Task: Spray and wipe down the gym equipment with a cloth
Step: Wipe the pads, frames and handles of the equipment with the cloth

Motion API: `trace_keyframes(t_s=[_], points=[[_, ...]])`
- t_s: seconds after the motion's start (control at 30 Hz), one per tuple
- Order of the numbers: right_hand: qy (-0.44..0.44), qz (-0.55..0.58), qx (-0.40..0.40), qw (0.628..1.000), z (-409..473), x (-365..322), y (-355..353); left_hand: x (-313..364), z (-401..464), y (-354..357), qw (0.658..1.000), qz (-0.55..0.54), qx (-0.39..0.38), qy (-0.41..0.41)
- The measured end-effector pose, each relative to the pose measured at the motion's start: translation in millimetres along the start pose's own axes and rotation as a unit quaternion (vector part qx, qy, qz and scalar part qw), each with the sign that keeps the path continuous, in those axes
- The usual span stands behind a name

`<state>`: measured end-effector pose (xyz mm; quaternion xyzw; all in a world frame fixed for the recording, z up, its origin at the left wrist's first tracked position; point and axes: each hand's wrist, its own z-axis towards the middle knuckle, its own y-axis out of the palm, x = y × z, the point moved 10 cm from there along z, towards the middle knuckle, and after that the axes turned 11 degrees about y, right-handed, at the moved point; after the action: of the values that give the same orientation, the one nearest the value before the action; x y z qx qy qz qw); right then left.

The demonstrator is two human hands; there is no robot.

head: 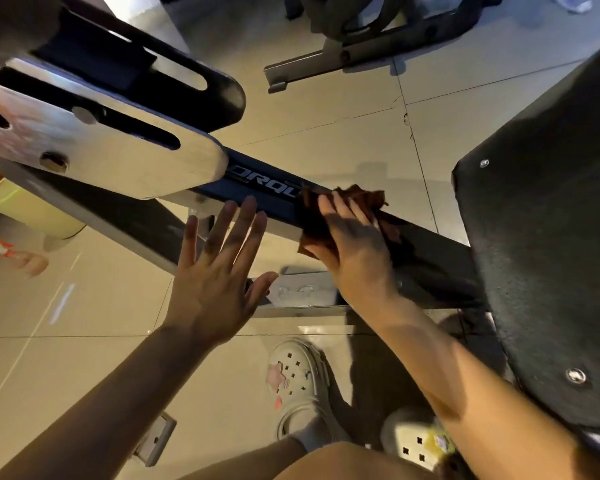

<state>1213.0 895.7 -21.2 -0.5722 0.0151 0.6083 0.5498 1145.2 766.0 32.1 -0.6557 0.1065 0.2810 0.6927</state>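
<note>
My right hand wipes the frame beam with the cloth.
My right hand (352, 233) presses the brown cloth (329, 216) flat on the dark beam (257, 195); my left hand (219, 268) hovers open just beside, fingers spread.

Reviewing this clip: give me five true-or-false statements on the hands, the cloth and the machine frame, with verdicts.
1. The right hand presses a brown cloth against the dark frame beam. True.
2. The left hand holds a spray bottle. False: its fingers are spread and it holds nothing.
3. The cloth lies on the floor beside the shoes. False: it is on the beam, under the right hand.
4. Lettering shows on the beam just left of the cloth. True.
5. The person is barefoot. False: light clog shoes are on the feet, on the tiled floor.
</note>
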Motion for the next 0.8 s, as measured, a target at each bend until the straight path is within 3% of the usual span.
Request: trace_keyframes(t_s=[0.07,0.17,0.5,0.63,0.8], points=[[-0.028,-0.005,-0.040,0.999,17.9,-29.9,5.7,-1.0,-0.8,0.7,1.000,0.005,-0.009,-0.001],[-0.027,-0.041,-0.108,0.993,26.8,-12.5,18.7,-1.9,-1.0,0.0,1.000,0.010,-0.015,0.001],[0.203,-0.050,-0.092,0.974,-54.3,199.0,-23.4,-0.3,-0.2,-0.6,1.000,-0.012,-0.002,-0.001],[0.220,-0.014,-0.087,0.971,-56.7,171.4,-17.3,1.1,0.0,-0.6,1.000,-0.020,0.007,-0.005],[0.060,0.012,-0.007,0.998,-27.5,39.3,-2.5,1.9,0.3,-3.4,1.000,-0.025,0.007,-0.001]])
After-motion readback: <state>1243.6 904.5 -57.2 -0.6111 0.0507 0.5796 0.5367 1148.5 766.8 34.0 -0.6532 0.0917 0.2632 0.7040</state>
